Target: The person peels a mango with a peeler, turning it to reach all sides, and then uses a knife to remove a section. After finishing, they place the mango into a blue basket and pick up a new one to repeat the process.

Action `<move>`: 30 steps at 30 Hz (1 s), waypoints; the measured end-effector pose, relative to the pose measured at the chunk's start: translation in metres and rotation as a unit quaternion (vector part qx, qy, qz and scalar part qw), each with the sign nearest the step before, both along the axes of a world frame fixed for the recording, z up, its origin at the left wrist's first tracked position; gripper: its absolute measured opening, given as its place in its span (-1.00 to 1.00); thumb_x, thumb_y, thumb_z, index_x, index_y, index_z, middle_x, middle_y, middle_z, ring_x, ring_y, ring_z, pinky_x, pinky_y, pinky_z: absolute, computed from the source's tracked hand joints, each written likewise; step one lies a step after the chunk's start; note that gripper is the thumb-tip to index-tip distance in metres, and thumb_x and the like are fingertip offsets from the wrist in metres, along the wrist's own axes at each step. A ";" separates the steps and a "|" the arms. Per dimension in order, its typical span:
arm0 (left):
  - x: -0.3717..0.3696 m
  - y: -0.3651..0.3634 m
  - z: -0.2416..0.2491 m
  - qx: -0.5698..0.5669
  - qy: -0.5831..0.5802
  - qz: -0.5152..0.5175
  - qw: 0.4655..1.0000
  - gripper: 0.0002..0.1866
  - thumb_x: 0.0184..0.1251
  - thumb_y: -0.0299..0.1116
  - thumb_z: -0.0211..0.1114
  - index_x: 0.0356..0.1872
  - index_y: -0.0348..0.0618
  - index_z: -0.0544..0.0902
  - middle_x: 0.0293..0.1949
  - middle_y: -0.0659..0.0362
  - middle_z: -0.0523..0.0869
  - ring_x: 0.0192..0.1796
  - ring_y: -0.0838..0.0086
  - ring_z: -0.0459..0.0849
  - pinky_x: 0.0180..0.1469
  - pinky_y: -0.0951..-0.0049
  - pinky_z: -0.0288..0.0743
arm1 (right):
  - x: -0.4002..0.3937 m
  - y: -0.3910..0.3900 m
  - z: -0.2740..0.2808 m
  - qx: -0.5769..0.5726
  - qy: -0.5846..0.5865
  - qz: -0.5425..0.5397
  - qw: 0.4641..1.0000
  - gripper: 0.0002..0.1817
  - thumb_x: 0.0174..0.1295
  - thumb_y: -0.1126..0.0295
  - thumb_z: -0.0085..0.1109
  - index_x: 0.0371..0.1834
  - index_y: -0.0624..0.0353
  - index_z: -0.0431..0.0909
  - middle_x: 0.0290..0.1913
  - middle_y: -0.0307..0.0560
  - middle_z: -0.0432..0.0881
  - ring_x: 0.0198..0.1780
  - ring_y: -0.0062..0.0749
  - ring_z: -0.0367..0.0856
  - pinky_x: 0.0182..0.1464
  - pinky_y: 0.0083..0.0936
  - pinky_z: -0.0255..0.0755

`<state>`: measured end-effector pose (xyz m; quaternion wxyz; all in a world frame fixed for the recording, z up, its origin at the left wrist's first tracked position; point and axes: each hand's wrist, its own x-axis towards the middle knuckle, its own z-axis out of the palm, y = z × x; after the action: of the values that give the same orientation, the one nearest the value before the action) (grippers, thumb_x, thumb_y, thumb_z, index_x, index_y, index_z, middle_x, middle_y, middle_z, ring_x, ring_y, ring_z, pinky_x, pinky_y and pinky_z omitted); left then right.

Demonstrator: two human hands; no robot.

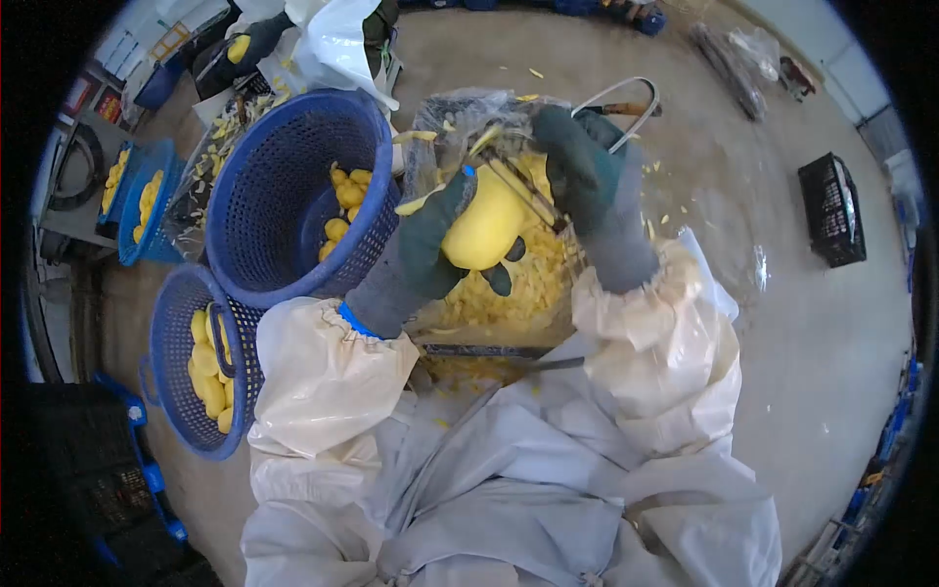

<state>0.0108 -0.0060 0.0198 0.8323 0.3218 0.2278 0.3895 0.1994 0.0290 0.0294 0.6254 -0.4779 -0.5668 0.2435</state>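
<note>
A large peeled yellow fruit or tuber (486,220) is held by my left hand (430,240), gloved in dark green, with fingertips showing beneath it. My right hand (582,161), in the same kind of glove, is closed on a peeling tool (520,188) whose long metal frame lies against the upper right side of the yellow piece. Thin strips of peel hang near the tool and my left fingers. Below both hands, a plastic-lined container (489,336) holds a heap of yellow peelings (518,298).
A big blue basket (284,196) with several yellow pieces stands at left, a smaller blue basket (240,367) of peeled pieces below it. Another person's gloved hand (240,54) is at top left. A black crate (831,210) lies at right.
</note>
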 end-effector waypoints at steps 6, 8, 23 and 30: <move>0.003 -0.001 0.006 -0.011 -0.003 0.036 0.999 -0.39 0.40 0.10 0.07 0.21 -0.21 0.41 -0.15 -0.04 0.64 -0.30 0.22 0.68 -0.49 0.28 0.63 | 0.012 0.002 0.019 -0.186 0.184 0.026 0.965 -0.71 0.17 0.20 0.24 -0.56 0.17 0.55 -0.65 -0.26 0.46 -0.63 -0.62 0.36 -0.56 -0.62 0.18; 0.004 0.004 -0.004 -0.015 -0.007 0.040 0.999 -0.40 0.41 0.11 0.04 0.19 -0.21 0.42 -0.17 -0.03 0.64 -0.34 0.24 0.67 -0.52 0.32 0.62 | 0.004 0.000 0.010 -0.129 0.091 0.065 0.985 -0.76 0.16 0.27 0.25 -0.53 0.21 0.57 -0.65 -0.26 0.46 -0.64 -0.61 0.35 -0.56 -0.61 0.17; -0.001 0.003 0.010 -0.084 -0.074 -0.064 0.992 -0.41 0.47 0.07 -0.08 0.12 -0.36 0.43 -0.38 0.11 0.63 -0.62 0.58 0.56 -0.76 0.67 0.38 | 0.025 0.037 -0.025 -0.103 0.357 0.022 0.928 -0.81 0.12 0.36 0.27 -0.48 0.29 0.62 -0.58 -0.21 0.57 -0.57 -0.59 0.48 -0.59 -0.61 0.26; -0.002 0.005 0.008 -0.108 -0.053 -0.084 0.989 -0.40 0.48 0.05 -0.08 0.12 -0.40 0.42 -0.39 0.12 0.63 -0.63 0.57 0.54 -0.77 0.68 0.35 | 0.007 0.019 -0.011 -0.113 0.173 -0.091 0.974 -0.83 0.13 0.36 0.30 -0.49 0.22 0.59 -0.63 -0.27 0.52 -0.59 -0.60 0.46 -0.52 -0.66 0.28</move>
<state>0.0083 -0.0008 0.0275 0.9030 0.2267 0.1961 0.3079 0.2066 0.0484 0.0181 0.6752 -0.5459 -0.3730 0.3271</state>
